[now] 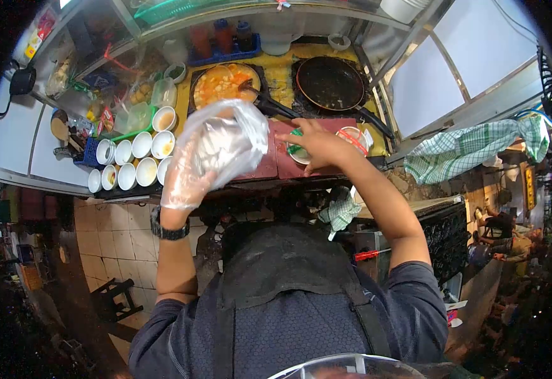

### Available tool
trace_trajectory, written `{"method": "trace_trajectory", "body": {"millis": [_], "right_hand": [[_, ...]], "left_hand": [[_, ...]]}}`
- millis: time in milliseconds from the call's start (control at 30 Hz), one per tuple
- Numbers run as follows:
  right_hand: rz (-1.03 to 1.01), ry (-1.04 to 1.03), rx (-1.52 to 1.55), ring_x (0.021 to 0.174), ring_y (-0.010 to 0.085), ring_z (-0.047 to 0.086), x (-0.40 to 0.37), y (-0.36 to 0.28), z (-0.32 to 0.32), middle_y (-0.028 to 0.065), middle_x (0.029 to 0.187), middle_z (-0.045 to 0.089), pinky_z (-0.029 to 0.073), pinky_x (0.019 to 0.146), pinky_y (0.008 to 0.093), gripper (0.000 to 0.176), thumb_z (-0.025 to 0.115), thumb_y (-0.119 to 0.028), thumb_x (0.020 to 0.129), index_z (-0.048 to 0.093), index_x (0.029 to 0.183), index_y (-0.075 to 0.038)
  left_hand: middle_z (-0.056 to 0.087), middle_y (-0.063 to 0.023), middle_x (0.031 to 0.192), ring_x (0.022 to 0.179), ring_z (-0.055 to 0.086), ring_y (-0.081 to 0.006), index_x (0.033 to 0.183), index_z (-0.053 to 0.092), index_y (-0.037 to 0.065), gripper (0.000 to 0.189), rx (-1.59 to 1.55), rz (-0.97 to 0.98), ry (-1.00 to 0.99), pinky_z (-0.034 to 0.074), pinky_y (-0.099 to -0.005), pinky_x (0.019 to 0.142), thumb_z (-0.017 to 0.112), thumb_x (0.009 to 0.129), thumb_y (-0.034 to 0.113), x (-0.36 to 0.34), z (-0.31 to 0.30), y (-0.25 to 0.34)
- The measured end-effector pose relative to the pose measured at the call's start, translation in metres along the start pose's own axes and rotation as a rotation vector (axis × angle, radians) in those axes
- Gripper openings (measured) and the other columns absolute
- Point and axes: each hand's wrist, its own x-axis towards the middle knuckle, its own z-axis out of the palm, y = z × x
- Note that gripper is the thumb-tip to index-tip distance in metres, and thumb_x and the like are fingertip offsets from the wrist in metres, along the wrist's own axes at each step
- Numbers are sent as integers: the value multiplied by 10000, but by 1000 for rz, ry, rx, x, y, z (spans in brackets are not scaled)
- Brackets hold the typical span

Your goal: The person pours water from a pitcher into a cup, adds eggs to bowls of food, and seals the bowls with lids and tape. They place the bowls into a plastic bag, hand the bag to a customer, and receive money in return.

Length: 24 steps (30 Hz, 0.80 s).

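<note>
My left hand, under clear plastic like a thin glove and wearing a dark wristband, is closed on a clear plastic bag. Something pale shows through the bag, which hangs over the red board at the counter's front. To the right, the fingers of my right hand are spread above a small white tub with green on it. The palm partly hides that tub. Just beyond my right wrist is another tub with a red rim.
Behind the bag, a pan of orange stew holds a dark ladle. A black frying pan sits right of it, its handle pointing toward me. Several white bowls crowd the left counter. A checked cloth hangs at right.
</note>
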Motion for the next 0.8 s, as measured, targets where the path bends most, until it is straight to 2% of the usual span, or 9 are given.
{"method": "trace_trajectory", "body": {"millis": [67,133,200,267,400,533,667,733,800], "right_hand": [[97,-210,-323,1467,490,381,13,-5,7,234,1605,369,430,1152,569,1082,969,-191,624,469,1565,-381],[90,-206,-389,1459,500,397,21,13,34,219,1616,364,454,1110,612,974,920,-147,673,508,1526,-371],[102,-179,-417,1440,512,421,25,22,46,222,1597,379,484,1066,631,870,883,-119,709,541,1480,-331],[58,-175,-424,1408,517,454,21,14,33,224,1533,432,506,1032,637,847,895,-131,677,563,1438,-298],[35,-214,-392,1323,481,503,19,-9,1,213,1443,488,534,1002,600,912,913,-149,615,558,1446,-270],[-56,-148,-330,1221,432,520,10,-43,-43,185,1367,495,535,979,541,947,909,-154,548,564,1427,-208],[-132,-169,-278,1223,427,523,5,-69,-73,189,1349,506,532,985,533,940,902,-164,542,565,1419,-198],[-129,-188,-277,1225,429,523,5,-74,-71,192,1346,509,536,989,537,950,901,-163,549,557,1434,-196],[-108,-207,-335,1225,428,527,5,-74,-61,192,1340,512,544,987,543,961,905,-169,549,554,1443,-191]], "left_hand": [[482,-275,1557,1493,437,-368,1596,382,1,943,-309,67,-151,359,-404,1223,841,781,125,-19,5,-4],[458,-233,1591,1510,414,-355,1614,375,47,946,-162,77,-374,341,-413,1238,843,796,135,-30,-4,24],[543,-247,1485,1400,518,-386,1523,497,58,794,-292,51,-409,410,-424,1180,815,800,148,-41,13,35],[498,-231,1548,1471,455,-376,1546,466,47,850,-293,244,-490,356,-437,1233,814,773,112,-40,39,32],[581,-247,1444,1341,559,-410,1504,497,32,824,-221,214,-615,446,-442,1145,804,741,85,-53,93,17],[599,-239,1424,1307,592,-392,1475,521,31,794,-231,148,-681,479,-440,1101,805,734,70,-36,127,16],[685,-202,1308,1198,664,-350,1411,566,38,713,-319,116,-602,510,-435,1040,807,740,56,-2,141,29],[720,-196,1232,1158,685,-358,1396,591,63,723,-333,115,-534,514,-443,1029,847,722,113,18,161,21],[710,-206,1251,1201,658,-386,1358,631,58,701,-248,38,-650,514,-450,1031,896,746,272,40,143,45]]}}
